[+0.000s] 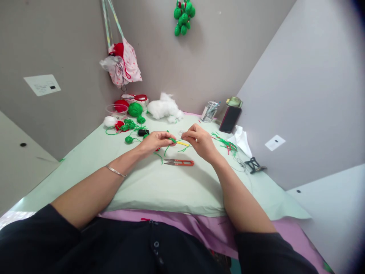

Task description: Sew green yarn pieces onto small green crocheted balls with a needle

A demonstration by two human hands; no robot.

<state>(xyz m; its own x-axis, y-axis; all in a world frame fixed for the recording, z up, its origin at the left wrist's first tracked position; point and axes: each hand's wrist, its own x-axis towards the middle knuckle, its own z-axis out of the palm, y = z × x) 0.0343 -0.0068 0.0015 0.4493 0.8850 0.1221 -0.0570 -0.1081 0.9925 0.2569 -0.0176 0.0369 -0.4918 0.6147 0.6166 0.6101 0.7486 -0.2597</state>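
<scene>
My left hand (159, 140) is closed, pinching a small green yarn piece (172, 140) between thumb and fingers. Close by on the right, my right hand (196, 140) pinches a thin green yarn strand (179, 139) that runs to that piece. Whether a needle is also in the fingers is too small to tell. Just under the hands lies a narrow yellow strip or stick (183, 143). Thread snips (179, 162) with orange handles rest nearer to me, blades pointing left. Loose green yarn ends (159, 155) lie beside my left hand.
At the back left are a green yarn ball (135, 109), a clear tub (117, 110), red scissors (138, 97) and a black spool (143, 132). White stuffing (164, 106) sits behind. To the right are a phone (230, 118), a pen cup (210, 112), yarn scraps (226, 144) and a black stand (254, 165).
</scene>
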